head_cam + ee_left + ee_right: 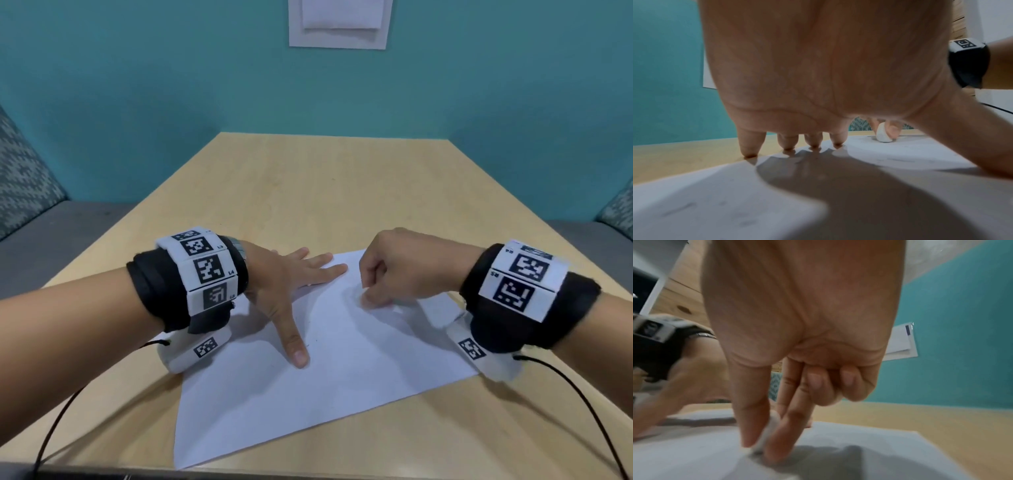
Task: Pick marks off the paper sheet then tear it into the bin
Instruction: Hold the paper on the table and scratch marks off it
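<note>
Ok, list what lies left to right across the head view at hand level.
Left wristband → left hand, pressed flat on the paper sheet → right hand, pinching a white eraser against the sheet → right wristband.

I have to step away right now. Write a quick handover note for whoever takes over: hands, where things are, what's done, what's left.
Left hand: open, fingers spread flat, pressing the paper sheet down on the wooden table.
Right hand: pinches a small white eraser with its end on the sheet near the far edge.
Done: erasing is under way; faint grey marks remain on the sheet near the left wrist.
Left: clear the remaining marks, then tear the sheet into the bin. The sheet is whole. No bin is in view.
</note>
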Tool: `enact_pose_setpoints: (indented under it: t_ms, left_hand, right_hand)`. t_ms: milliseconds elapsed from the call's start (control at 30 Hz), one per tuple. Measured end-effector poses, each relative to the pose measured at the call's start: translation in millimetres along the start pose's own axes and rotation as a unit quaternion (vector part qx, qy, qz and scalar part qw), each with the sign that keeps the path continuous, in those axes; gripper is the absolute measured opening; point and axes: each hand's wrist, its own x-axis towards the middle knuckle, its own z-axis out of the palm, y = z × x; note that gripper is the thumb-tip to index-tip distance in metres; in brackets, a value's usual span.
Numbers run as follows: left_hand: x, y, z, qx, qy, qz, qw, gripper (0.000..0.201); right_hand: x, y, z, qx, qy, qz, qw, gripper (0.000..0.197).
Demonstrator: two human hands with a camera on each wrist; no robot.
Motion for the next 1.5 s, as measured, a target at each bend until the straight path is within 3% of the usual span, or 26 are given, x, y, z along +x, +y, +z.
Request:
enact_pose_setpoints:
  t_ms: [67, 167, 200, 300, 367, 533, 567, 667, 733, 900, 933, 1033, 1100, 1333, 1433, 1500]
  left_hand:
    - [1, -1, 1, -0.001, 0.004, 0.002, 1.0, 0.151]
    - [3, -1, 2, 0.009, 0.004, 0.002, 1.0, 0.15]
    - [2, 0, 2, 0.01, 0.004, 0.002, 1.0, 0.15]
    - [-1, 2, 0, -0.006, 0.003, 0.003, 1.0, 0.15]
    - [-1, 0, 1, -0.015, 0.003, 0.001, 1.0, 0.15]
    - [0, 2, 1, -0.001, 0.006, -0.003, 1.0, 0.149]
    - [0, 1, 1, -0.001, 0.006, -0.002, 1.0, 0.149]
    - [0, 0, 1, -0.013, 0.003, 0.003, 1.0, 0.15]
    - [-1, -1, 1, -0.014, 0.004, 0.004, 1.0, 0.15]
    - [1, 1, 1, 0.002, 0.01, 0.001, 1.0, 0.151]
    - [1, 1, 1, 0.004, 0.009, 0.0, 1.0, 0.15]
    - [0, 1, 0, 0.0, 0.005, -0.001, 1.0, 0.15]
    - [-2, 2, -1, 0.001, 0.004, -0.005, 1.0, 0.151]
    - [-9, 19, -7, 0.057, 0.018, -0.031, 0.998, 0.15]
    - [-9, 33, -11, 0.098, 0.032, -0.04, 0.994, 0.152]
    - [-10, 37, -11, 0.087, 0.026, -0.033, 0.995, 0.152]
  right_hand:
    - [-7, -6, 6, 0.02, -0.038, -0.019, 0.999, 0.012]
    - [-22, -21, 14, 0.047, -0.168, -0.056, 0.983, 0.015]
    - [-22, -20, 13, 0.039, -0.165, -0.058, 0.984, 0.015]
    - [-6, -7, 4, -0.008, -0.024, -0.015, 1.0, 0.012]
    - [-2, -4, 5, -0.008, 0.021, 0.004, 1.0, 0.011]
    - [-18, -20, 8, 0.029, -0.159, -0.038, 0.986, 0.014]
    - [-14, -17, 6, 0.019, -0.141, -0.033, 0.989, 0.014]
    - [4, 1, 0, -0.027, 0.005, 0.013, 1.0, 0.01]
    - [6, 4, 1, -0.01, 0.039, 0.019, 0.999, 0.01]
    - [-22, -10, 8, 0.031, -0.165, -0.039, 0.985, 0.015]
    - [-21, -9, 8, 0.017, -0.151, -0.042, 0.987, 0.015]
    - [-2, 4, 3, -0.057, -0.001, -0.002, 0.998, 0.014]
    - [5, 10, 0, -0.046, 0.045, 0.019, 0.998, 0.015]
    - [-26, -8, 18, 0.029, -0.089, -0.06, 0.994, 0.015]
    - [-27, -1, 18, 0.043, -0.053, -0.04, 0.997, 0.014]
    - [-28, 5, 13, 0.059, 0.017, -0.023, 0.998, 0.013]
